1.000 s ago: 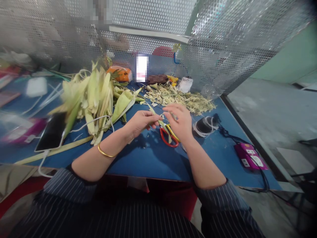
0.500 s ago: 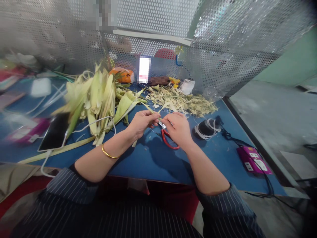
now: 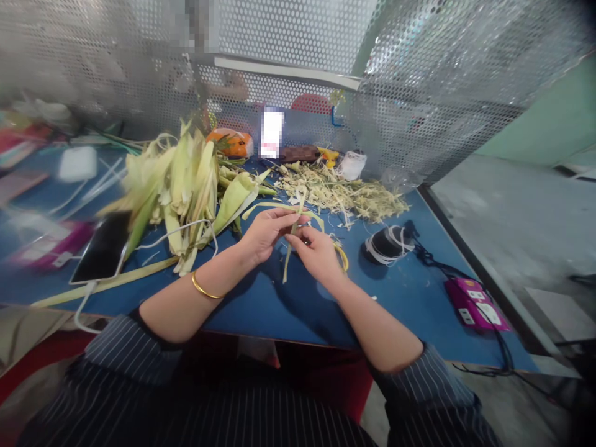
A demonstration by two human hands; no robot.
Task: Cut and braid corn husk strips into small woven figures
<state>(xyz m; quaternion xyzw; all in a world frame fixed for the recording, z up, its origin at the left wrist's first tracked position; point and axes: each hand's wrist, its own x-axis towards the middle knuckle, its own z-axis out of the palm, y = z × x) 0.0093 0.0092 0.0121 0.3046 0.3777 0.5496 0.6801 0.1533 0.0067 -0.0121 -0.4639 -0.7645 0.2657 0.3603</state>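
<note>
Narrow pale-green corn husk strips (image 3: 302, 202) cross at the fingertips of both hands, over the middle of the blue table. My left hand (image 3: 270, 233), with a gold bangle on its wrist, pinches them where they cross. Close beside it, my right hand (image 3: 316, 251) has thumb and fingers closed on the hanging strip end (image 3: 287, 264). Another strip end curves out to the left, and one arches over the right fingers. A yellow curved loop (image 3: 343, 256) shows partly beside my right hand; what it belongs to is hidden.
A heap of corn husks (image 3: 186, 180) lies left, near a phone (image 3: 101, 248) with a white cable. Shredded husk (image 3: 344, 192) spreads along the back. On the right are a black cord-wrapped object (image 3: 388, 244) and a purple box (image 3: 475, 303). A perforated metal screen (image 3: 288, 37) stands behind.
The red-handled scissors seen under my right hand are no longer visible. The husk strips now stand crossed at my fingertips, with one end hanging down. My right hand has shifted slightly down and left.
</note>
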